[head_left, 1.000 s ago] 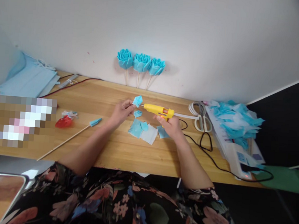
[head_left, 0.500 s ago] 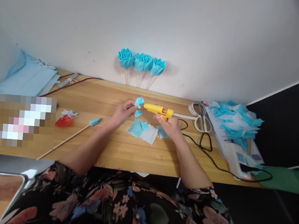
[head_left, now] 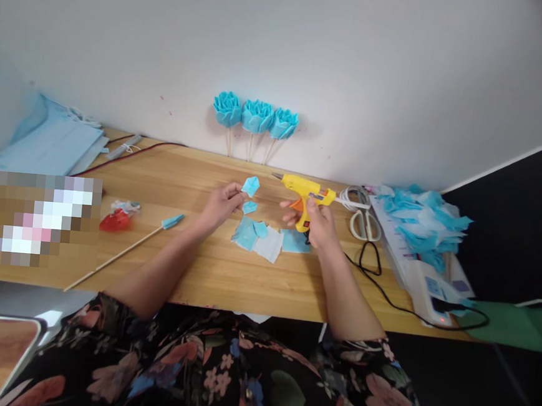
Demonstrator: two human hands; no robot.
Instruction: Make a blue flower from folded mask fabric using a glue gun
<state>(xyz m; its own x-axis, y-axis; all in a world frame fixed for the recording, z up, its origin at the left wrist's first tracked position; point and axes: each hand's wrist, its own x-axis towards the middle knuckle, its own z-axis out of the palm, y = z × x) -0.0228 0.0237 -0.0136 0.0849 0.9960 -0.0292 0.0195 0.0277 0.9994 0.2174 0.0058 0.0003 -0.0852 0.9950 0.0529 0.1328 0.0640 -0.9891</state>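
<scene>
Between the thumb and fingers of my left hand (head_left: 222, 207) is a small folded blue petal (head_left: 251, 186). A second blue petal (head_left: 250, 207) lies just below it on the wooden table (head_left: 209, 273). My right hand (head_left: 319, 222) is wrapped round a yellow glue gun (head_left: 303, 185), whose nozzle points left, a little right of the held petal. Blue squares (head_left: 246, 232) and a white square (head_left: 268, 245) of fabric lie in front of the hands. To the left rests a wooden stick (head_left: 121, 255) with a rolled blue tip (head_left: 172, 221).
Three blue fabric flowers (head_left: 258, 117) lean on the back wall. Blue masks (head_left: 53, 142) lie at the far left, near red material (head_left: 116, 220). On the right are scissors (head_left: 365, 225), blue scraps (head_left: 422, 218), a black cord (head_left: 386, 291) and a white power strip (head_left: 430, 294).
The glue gun in my right hand has swung away from the held petal, moving right and tilting nozzle up. My left hand still holds the petal in nearly the same place.
</scene>
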